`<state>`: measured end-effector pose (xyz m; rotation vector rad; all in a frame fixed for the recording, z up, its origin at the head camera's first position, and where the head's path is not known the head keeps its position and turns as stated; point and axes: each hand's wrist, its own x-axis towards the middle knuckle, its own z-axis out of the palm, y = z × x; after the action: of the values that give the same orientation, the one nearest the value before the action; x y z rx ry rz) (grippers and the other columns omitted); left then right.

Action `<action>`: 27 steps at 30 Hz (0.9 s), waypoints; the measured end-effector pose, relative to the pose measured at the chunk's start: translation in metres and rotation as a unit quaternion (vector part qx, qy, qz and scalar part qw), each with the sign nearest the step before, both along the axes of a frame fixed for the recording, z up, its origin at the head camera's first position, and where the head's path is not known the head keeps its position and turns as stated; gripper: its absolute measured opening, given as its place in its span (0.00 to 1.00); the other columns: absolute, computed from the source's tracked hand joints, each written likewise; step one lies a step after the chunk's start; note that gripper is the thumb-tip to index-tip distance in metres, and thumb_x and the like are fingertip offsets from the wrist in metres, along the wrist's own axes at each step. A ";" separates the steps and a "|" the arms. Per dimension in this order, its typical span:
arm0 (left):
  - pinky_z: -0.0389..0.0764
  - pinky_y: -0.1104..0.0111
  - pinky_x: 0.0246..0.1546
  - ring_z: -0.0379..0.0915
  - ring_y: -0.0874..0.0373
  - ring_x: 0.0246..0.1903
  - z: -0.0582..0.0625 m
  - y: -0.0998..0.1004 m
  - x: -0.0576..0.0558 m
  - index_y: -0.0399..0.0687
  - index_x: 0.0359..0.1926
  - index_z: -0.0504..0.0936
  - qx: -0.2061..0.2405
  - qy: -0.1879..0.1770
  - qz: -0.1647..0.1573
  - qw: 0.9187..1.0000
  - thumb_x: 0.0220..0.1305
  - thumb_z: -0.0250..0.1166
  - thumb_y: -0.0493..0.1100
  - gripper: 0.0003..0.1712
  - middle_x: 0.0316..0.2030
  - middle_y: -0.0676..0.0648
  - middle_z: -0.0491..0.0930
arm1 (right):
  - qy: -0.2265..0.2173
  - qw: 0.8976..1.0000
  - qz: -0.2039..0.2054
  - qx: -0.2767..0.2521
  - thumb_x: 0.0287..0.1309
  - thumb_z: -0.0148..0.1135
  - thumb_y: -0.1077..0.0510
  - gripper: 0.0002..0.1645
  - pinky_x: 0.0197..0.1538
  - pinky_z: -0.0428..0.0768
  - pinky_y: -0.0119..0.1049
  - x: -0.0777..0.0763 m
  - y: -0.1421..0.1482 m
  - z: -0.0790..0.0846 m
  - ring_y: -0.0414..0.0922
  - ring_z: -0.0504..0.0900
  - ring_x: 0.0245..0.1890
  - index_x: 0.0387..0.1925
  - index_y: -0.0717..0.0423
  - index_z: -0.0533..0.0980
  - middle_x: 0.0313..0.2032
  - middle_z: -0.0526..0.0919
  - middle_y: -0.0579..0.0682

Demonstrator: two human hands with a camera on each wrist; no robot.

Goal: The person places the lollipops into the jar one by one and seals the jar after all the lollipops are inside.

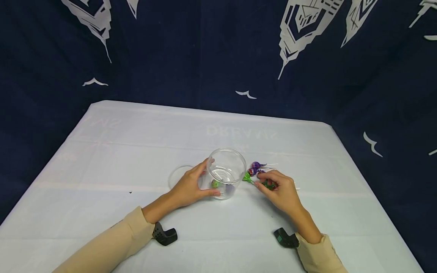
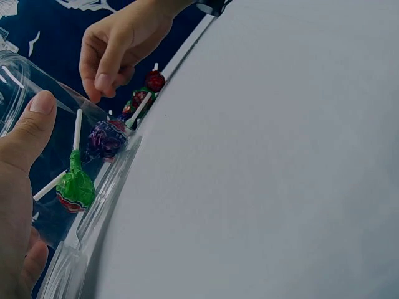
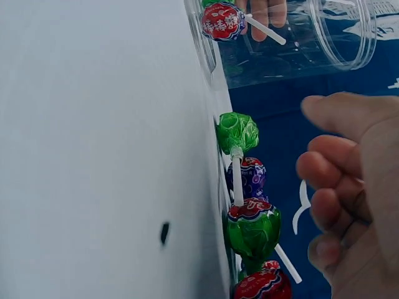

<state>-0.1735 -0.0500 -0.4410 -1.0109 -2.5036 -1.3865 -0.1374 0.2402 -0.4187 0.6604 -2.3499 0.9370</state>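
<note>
My left hand (image 1: 189, 187) grips a clear plastic jar (image 1: 225, 179) from its left side, thumb in front and fingers behind. The jar stands upright with its mouth uncovered. Inside it lie a green-wrapped lollipop (image 2: 76, 187) and a purple one (image 2: 106, 138), near the bottom. Just right of the jar, my right hand (image 1: 281, 193) hovers over a loose group of lollipops, its fingers loosely bent with nothing between them. A green lollipop (image 3: 238, 132) lies closest to the jar, with a green-and-red one (image 3: 254, 229) and a red one (image 3: 263, 285) farther along.
A clear round lid (image 1: 169, 178) lies on the white-covered table (image 1: 102, 216) behind my left hand. Purple lollipops (image 1: 256, 165) sit at the far side of the group, sticks pointing right. A dark blue patterned cloth (image 1: 191, 57) hangs behind the table.
</note>
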 end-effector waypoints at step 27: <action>0.71 0.66 0.53 0.68 0.54 0.54 -0.001 0.000 0.000 0.50 0.70 0.52 -0.002 -0.007 0.004 1.000 0.42 0.71 0.63 0.59 0.61 0.47 0.65 | -0.021 0.995 -0.014 0.096 0.36 0.76 0.58 0.14 0.37 0.70 0.37 -0.012 0.009 -0.018 0.41 0.71 0.33 0.30 0.56 0.82 0.30 0.82 0.46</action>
<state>-0.1735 -0.0497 -0.4423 -0.9933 -2.5182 -1.3907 -0.1495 0.2493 -0.4365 0.6851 -2.5012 0.7243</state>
